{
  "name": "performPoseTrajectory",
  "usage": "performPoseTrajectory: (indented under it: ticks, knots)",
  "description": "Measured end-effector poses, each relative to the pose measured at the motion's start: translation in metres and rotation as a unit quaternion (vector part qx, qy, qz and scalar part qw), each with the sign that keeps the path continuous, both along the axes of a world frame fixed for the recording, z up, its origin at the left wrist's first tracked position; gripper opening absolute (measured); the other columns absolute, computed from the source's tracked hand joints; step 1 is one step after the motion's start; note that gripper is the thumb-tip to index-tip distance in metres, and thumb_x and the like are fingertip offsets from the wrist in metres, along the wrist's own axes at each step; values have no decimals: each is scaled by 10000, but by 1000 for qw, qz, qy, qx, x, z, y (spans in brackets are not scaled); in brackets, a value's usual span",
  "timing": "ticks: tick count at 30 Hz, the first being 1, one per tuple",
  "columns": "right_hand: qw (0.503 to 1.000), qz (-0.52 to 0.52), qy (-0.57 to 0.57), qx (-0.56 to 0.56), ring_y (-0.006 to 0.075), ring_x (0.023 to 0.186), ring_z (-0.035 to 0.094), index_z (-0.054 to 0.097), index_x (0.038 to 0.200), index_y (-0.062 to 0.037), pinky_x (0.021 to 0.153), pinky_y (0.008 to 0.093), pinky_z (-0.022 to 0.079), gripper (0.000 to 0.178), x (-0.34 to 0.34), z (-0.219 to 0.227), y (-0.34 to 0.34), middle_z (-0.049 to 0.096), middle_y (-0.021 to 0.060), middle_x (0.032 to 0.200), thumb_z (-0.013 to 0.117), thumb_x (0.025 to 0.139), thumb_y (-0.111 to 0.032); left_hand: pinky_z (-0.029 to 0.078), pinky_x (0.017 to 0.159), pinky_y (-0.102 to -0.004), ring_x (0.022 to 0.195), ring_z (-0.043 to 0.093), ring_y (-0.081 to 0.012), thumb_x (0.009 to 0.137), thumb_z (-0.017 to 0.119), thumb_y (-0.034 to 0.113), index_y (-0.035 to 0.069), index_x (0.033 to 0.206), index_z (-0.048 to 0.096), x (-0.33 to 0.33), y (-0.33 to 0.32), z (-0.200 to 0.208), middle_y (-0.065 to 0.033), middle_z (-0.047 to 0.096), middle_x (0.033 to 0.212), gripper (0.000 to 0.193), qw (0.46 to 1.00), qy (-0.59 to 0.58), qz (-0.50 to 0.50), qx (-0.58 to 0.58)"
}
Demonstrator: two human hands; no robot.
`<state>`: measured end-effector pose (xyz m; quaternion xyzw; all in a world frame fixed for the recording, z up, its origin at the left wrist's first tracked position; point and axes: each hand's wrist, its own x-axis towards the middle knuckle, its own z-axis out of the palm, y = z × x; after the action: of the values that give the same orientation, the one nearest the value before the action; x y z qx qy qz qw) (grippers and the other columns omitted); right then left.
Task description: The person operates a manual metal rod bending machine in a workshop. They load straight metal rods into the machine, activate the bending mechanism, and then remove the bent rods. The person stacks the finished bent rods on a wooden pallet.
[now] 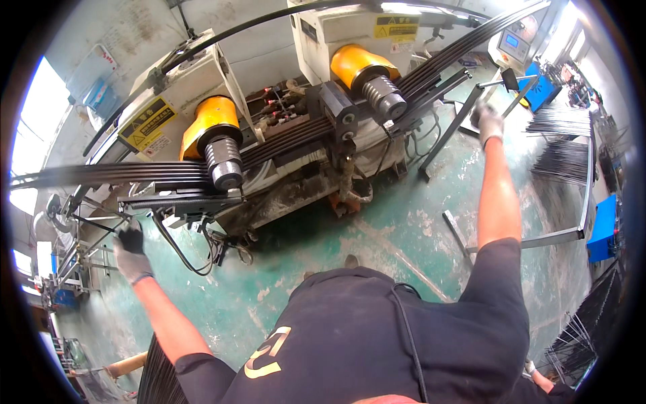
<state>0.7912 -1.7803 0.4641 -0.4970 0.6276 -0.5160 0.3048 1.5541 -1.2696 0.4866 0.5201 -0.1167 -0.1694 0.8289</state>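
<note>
My left hand (132, 254), in a grey glove with dark fingers, is held out to the left, below the end of a dark machine arm (178, 200). Its fingers are blurred, and whether it touches anything does not show. Stretched far to the right, my gloved right hand (490, 124) is beside a grey metal frame (464, 118); motion smears its fingers. Several long dark rods or tubes (286, 143) run side by side across the machine in front of me. They pass behind two grooved metal rollers, the left roller (223, 163) and the right roller (384, 97).
Orange covers (214, 121) sit on pale machine housings (323, 47) with yellow warning labels. Cables (182, 259) hang beneath the left side. At right are a control box (513, 44), stacked thin rods (562, 161) on a rack and a blue box (602, 229). Another person's hand (540, 378) shows at lower right.
</note>
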Motion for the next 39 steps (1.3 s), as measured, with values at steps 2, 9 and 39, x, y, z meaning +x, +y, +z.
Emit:
performPoseTrajectory:
  ticks: [2,9,39]
  knots:
    - [997,-14,30,-67,142,583,574,676,802,-29,547,303,440,347,58,84,13,614,44,629,585,881,-355,354,1072,-422,1210,483,-300,1013,405,424,-55,1348,403,-15,-5,73,-178,496,1318,584,998,-51,30,12]
    - [957,12,170,-237,180,630,620,688,952,-16,646,300,479,422,64,208,-64,665,85,719,623,862,-422,309,1114,-416,1300,427,-326,1021,368,435,-78,1403,343,-67,-98,214,-225,416,1426,639,984,-172,-29,-16]
    - [575,-79,796,-169,180,766,627,680,1013,-55,679,274,507,393,247,297,13,627,83,908,632,866,-416,464,876,-317,865,649,-156,904,622,332,1,1132,619,-138,-250,283,-96,690,947,402,851,-466,-16,243]
